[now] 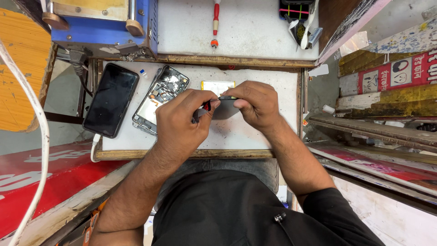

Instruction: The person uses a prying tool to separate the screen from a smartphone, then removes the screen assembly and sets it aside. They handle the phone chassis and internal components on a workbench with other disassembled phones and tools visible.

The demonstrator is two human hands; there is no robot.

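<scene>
- A small dark part (226, 98) is pinched between the fingers of the right hand (255, 104) above the white work board (255, 132); most of it is hidden, so its kind cannot be told.
- A thin red-and-black tool (205, 106) is gripped by the closed left hand (180, 120); only a short piece is seen.
- The pale flat piece (217, 85) behind the hands is half covered.
- Two phones are counted: one opened phone (160, 98) and one black phone (111, 99).
- One red-handled screwdriver (215, 23) is cut off at the top edge.
</scene>
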